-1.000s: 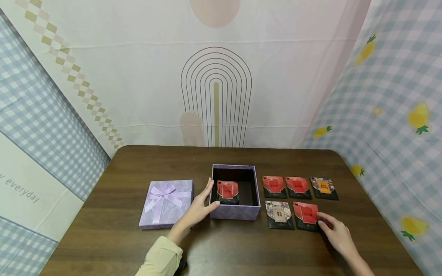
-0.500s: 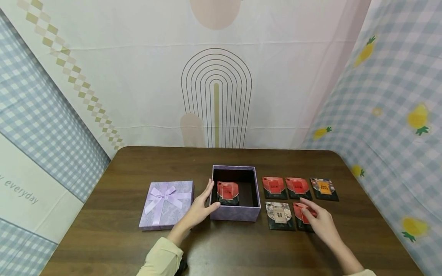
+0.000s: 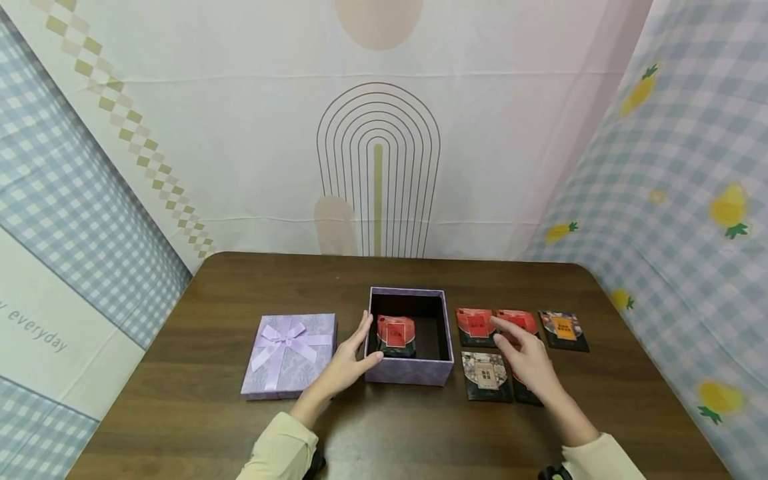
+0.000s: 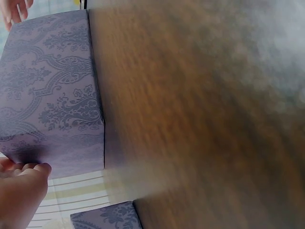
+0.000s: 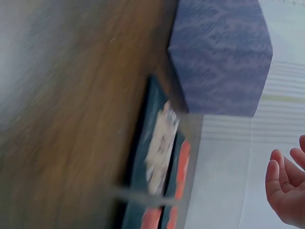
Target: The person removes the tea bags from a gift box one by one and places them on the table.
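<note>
The open box [image 3: 409, 363] has free floor beside its one packet [image 3: 395, 333]. The lid [image 3: 290, 353] blocks the left; packets [image 3: 486, 373] crowd the right; bare table [image 3: 420, 427] in front.

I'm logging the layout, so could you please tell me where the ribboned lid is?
In the head view, the lavender lid lies flat on the table's left part, just left of the left hand and the open purple box.

A brown table [image 3: 240, 427] is seen, on which a lid [image 3: 289, 355], a box [image 3: 408, 370] and packets [image 3: 486, 375] are laid.
</note>
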Available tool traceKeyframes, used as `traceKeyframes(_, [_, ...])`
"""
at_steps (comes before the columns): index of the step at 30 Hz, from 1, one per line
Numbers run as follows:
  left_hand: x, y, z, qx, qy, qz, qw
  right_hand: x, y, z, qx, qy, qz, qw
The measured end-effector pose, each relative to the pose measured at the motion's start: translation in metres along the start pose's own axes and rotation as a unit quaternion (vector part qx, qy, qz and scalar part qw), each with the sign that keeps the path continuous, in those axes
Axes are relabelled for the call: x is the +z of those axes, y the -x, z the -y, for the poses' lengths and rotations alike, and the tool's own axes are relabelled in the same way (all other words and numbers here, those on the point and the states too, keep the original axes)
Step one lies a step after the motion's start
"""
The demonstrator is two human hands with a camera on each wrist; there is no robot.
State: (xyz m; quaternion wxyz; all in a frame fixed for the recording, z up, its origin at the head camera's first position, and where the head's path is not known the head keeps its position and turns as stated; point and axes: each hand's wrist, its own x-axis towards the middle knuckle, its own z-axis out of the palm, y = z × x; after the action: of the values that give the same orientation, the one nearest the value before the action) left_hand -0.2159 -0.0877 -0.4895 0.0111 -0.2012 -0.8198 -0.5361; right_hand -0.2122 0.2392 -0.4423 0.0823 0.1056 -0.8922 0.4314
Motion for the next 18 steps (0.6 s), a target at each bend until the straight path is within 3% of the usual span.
traceKeyframes(7, [-0.001,0.000,0.000,-0.007,0.000,0.005,1.0000,0.014,-0.013,0.015,-0.020,-0.047,0.015,0.999])
traceKeyframes(14, [-0.001,0.000,-0.001,-0.011,0.004,0.007,0.9999,0.030,-0.027,0.032,-0.036,-0.062,0.016,0.997])
traceKeyframes(18, [-0.001,0.000,-0.002,-0.013,0.006,0.008,0.9999,0.040,-0.033,0.046,-0.034,-0.074,0.039,0.996])
